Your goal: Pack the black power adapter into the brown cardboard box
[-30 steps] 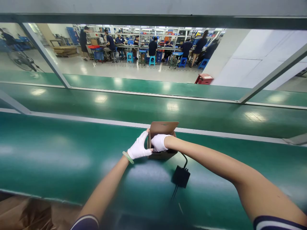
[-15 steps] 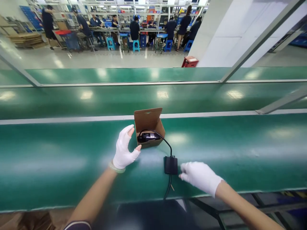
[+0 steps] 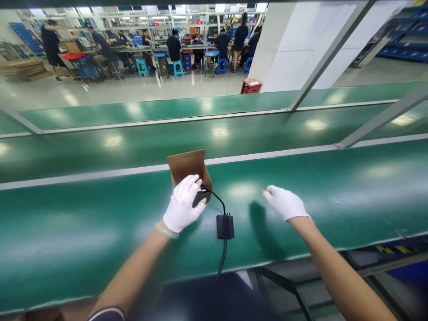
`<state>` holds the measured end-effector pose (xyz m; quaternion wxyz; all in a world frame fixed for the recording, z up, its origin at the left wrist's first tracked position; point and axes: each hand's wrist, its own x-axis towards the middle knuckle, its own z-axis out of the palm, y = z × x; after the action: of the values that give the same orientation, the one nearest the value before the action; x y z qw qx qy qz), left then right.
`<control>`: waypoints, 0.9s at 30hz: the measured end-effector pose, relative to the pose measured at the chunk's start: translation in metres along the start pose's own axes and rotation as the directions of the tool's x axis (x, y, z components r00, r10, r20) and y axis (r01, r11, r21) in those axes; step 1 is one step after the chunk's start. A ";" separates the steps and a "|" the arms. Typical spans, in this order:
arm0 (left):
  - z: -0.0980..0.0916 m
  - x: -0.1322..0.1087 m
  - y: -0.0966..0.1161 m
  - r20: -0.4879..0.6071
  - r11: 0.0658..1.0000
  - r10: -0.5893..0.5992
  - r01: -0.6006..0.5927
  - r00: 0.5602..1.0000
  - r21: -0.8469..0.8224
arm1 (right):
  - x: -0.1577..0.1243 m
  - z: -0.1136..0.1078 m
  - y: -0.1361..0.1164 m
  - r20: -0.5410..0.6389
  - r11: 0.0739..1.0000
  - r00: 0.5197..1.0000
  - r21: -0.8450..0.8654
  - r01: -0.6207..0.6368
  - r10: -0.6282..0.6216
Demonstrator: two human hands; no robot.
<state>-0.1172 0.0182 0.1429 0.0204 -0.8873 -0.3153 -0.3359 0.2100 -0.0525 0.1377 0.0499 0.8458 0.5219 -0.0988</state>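
Note:
A small brown cardboard box [image 3: 186, 163] stands on the green work surface with its lid flap raised. A shiny black object [image 3: 203, 190] lies inside, partly hidden by my gloved left hand [image 3: 185, 203]. This hand reaches over the box's front left side, thumb and fingers apart; whether it touches the black object I cannot tell. A black cable [image 3: 219, 200] runs from the box to a black rectangular module [image 3: 225, 226] on the surface, then on past the front edge. Right of the module, my gloved right hand [image 3: 283, 201] hovers with curled fingers; nothing shows in them.
A white strip [image 3: 254, 157] runs behind the box, with another green surface [image 3: 157, 138] beyond it. Slanted metal posts [image 3: 374, 122] rise at the right. Several people sit or stand at far workbenches, near a red stool [image 3: 250, 86].
My left hand has moved onto the box, covering part of the black object. My right hand has lifted away from the module, up and to the right. The whole view has shifted and tilted.

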 end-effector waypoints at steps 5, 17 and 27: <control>0.011 0.008 0.000 0.171 0.987 -0.118 0.097 0.978 0.128 | -0.063 0.043 -0.061 0.139 0.954 0.945 0.095 0.286 -0.297; 0.017 0.011 -0.004 0.314 0.971 -0.188 0.127 0.931 0.203 | -0.089 0.053 -0.095 0.128 0.815 0.920 0.520 0.256 -0.371; 0.014 0.016 -0.001 0.345 0.971 -0.210 0.155 0.915 0.181 | -0.108 -0.005 -0.044 0.355 0.115 0.424 0.861 -0.495 -0.833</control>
<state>-0.1009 0.0312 0.1413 -0.0030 -0.8965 -0.4194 -0.1426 0.1241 -0.1262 0.1666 -0.2671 0.3585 0.3255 -0.8332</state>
